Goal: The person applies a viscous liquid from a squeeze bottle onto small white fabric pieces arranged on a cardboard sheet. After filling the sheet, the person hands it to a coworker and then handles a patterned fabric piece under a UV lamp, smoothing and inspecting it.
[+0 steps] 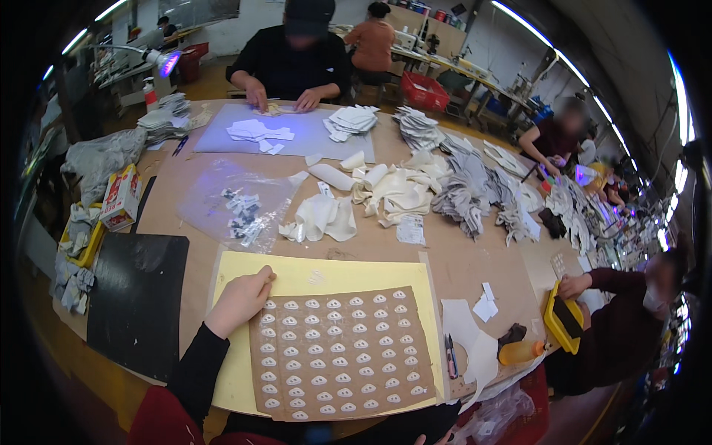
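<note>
Big brown worktable [460,259], crowded up top, and near its front edge lies the brown sheet [417,341], our landmark. Under it is one yellow sheet [334,274], showing past its upper and left edges. Left of it lies one black mat [137,297].

The left hand [241,300] sits on the sheet's upper-left corner, fingers loosely curled, tips down at the first column. It grips nothing that I can see. It looks like it's steadying that corner or working at the first pieces there. Of the right hand [426,440] only a sliver of fingertips shows, below the sheet at the bottom of the picture, so I cannot tell its state.

The small white ovals [337,360] are stuck on the sheet in a grid: about ten rows of seven or eight, too fine for an exact tally. Lifting one would call for a fingertip pinch at its edge, with the sheet pinned flat.

Right of the sheet are one pen [450,356] and one orange bottle [519,351].
</note>
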### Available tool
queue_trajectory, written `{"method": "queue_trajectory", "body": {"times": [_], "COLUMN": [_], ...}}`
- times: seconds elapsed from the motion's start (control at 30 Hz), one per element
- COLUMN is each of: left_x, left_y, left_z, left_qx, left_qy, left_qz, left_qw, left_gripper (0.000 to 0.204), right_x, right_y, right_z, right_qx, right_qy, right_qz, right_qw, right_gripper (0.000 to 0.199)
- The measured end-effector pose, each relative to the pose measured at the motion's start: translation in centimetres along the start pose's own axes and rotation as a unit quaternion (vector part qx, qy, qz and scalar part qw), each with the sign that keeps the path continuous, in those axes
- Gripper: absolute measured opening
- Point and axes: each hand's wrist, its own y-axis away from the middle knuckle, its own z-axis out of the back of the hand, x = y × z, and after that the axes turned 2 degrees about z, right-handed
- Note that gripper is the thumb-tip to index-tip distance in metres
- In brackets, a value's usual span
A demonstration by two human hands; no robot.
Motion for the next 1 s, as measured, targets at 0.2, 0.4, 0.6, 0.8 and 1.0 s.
{"method": "queue_trajectory", "body": {"times": [0.2,0.4,0.6,0.8,1.0], "left_x": [-0.3,0.2,1.1,1.3,1.7], "left_y": [-0.4,-0.3,-0.4,-0.2,0.0], "left_z": [-0.1,-0.1,-0.7,-1.0,-1.5], "left_qx": [0.015,-0.004,-0.015,0.002,0.000], "left_qy": [-0.007,0.006,-0.022,-0.016,-0.005], "left_qz": [0.015,0.000,-0.012,0.004,0.001], "left_qw": [1.000,1.000,1.000,1.000,1.000], "left_gripper": [0.014,0.015,0.018,0.019,0.022], "right_x": [0.3,0.5,1.6,3.5,5.5], "right_y": [-1.1,-1.2,-1.3,-1.1,-0.5], "right_z": [-0.1,-0.6,-2.4,-4.8,-7.1], "right_qx": [0.012,0.046,0.101,0.164,0.210], "right_qy": [0.006,0.014,0.019,0.022,0.016], "right_qz": [0.000,0.020,0.074,0.126,0.167], "right_qw": [1.000,0.999,0.992,0.978,0.963], "right_gripper": [0.023,0.024,0.025,0.025,0.026]}}
